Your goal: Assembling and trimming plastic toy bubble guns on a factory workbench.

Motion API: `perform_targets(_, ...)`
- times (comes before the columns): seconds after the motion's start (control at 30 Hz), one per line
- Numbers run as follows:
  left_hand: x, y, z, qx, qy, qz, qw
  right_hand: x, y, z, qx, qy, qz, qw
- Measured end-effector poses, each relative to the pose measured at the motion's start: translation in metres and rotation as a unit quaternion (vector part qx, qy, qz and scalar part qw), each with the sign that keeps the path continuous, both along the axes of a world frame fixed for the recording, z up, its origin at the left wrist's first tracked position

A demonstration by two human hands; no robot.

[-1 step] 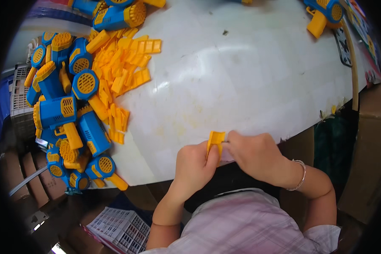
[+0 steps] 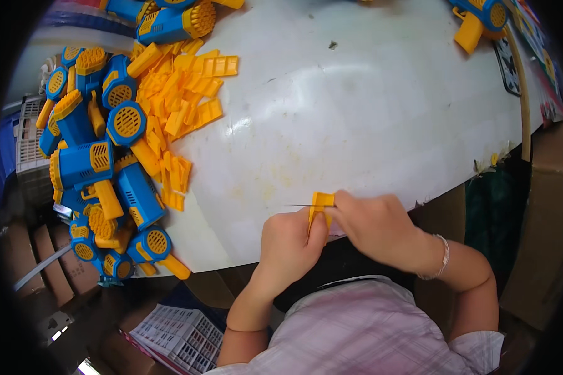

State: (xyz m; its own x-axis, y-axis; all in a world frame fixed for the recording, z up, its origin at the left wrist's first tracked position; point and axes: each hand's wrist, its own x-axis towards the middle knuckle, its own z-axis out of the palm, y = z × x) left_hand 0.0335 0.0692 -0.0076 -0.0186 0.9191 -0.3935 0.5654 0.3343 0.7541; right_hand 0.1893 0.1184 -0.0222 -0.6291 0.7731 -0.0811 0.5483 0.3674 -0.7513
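Note:
At the table's near edge, my left hand (image 2: pixel 291 245) is closed on a small yellow plastic part (image 2: pixel 323 199), which stands up between thumb and fingers. Pinched in my right hand (image 2: pixel 381 230) is a thin, dark, pointed blade-like tool (image 2: pixel 299 205). It crosses the yellow part and its tip sticks out to the left over the table. My right fingers hide the tool's handle end, and the fingertips are close against the part. A heap of similar yellow parts (image 2: pixel 176 94) lies on the table (image 2: pixel 331 131) to the left.
Blue and yellow toy guns (image 2: pixel 81 165) with round grilles are piled along the left edge. Another toy gun (image 2: pixel 475 24) lies at the far right, near a black-and-white patterned flat thing (image 2: pixel 508 65). A white plastic crate (image 2: pixel 178 337) stands below the table at the left.
The thin tool, mostly out of sight behind the yellow part before, now reaches across it with its tip out to the left. My right hand has shifted slightly left; my left hand has barely moved.

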Motion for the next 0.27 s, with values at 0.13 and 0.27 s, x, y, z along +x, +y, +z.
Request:
perform_targets(0.13,0.001,-0.005,0.002,0.029,0.068,-0.031,0.997,0.008,0.024,-0.023,-0.025,-0.07,-0.085,0.994)
perform_targets(0.27,0.001,-0.005,0.004,0.028,0.089,-0.041,0.995,-0.002,0.013,-0.003,-0.134,0.128,-0.084,0.979)
